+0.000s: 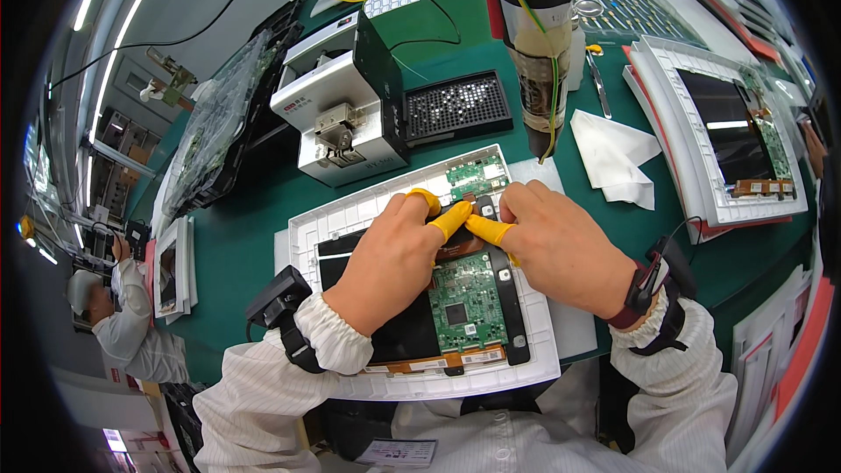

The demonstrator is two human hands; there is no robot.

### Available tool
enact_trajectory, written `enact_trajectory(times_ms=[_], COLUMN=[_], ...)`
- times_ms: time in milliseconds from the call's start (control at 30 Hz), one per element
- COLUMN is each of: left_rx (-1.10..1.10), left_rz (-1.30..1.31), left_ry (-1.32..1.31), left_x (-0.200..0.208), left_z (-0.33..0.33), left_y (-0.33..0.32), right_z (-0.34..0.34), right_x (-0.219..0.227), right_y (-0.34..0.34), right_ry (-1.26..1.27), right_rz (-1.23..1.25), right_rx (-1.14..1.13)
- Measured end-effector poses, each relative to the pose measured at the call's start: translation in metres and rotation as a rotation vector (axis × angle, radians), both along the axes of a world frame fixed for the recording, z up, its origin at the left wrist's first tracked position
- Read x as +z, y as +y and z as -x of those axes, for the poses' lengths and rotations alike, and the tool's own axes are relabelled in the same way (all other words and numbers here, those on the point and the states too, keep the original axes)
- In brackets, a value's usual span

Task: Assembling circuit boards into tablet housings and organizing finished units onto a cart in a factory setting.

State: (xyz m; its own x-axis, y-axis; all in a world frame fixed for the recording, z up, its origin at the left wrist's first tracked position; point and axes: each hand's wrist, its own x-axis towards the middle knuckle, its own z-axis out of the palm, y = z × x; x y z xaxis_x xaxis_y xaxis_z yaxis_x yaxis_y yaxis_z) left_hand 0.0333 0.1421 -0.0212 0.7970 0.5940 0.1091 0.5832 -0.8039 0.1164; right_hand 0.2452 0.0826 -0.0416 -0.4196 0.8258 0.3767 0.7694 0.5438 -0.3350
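The room runs off to the fingers' left, where strip lights burn and another person point(131, 324) is partly lost at the dim rim. Beneath the fingers spreads a green bench point(241, 285). Well left of and beyond them, a clear-covered tray point(228, 105) leans; its contents are hard to make out. Directly under them lies a white housing point(543, 333), holding a black panel point(399, 333) partly hidden by the left wrist. Well to their right, a second white housing point(696, 186) contains a similar panel and board. Beyond them stand a silver-and-black machine point(350, 96), a hanging power screwdriver point(539, 61), its top cut off, and a black tray point(460, 108) dotted with small shiny pieces.

Nearer the body than the fingers is a green circuit board point(471, 298); just beyond them, a smaller board point(477, 175). The left hand point(390, 254) and right hand point(565, 254) bring yellow-covered fingertips point(452, 220) together, bent, over a brown ribbon point(462, 248); whether they pinch or only press, I cannot tell.
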Motion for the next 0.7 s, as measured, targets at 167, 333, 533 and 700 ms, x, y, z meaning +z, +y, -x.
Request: enact_trajectory(times_ms=[167,333,533,700], left_rx=[-0.007,0.009,0.002,-0.006], left_rz=[-0.001,0.0,0.003,0.011], left_ry=[-0.004,0.032,0.031,0.026], left_x=[-0.0001,0.003,0.0023,0.0065], left_z=[0.0002,0.0008,-0.0002,0.0005], left_y=[0.0,-0.0011,-0.001,-0.0031], right_z=[-0.0001,0.0014,0.0032,0.0032], right_x=[-0.0002,0.0011,0.0026,0.0052], right_y=[0.0001,0.0004,-0.0012,-0.002], right_ry=[-0.008,-0.029,-0.021,-0.039], right_rz=[0.015,0.006,-0.008,0.021], right_rx=[-0.004,-0.002,-0.029,-0.016])
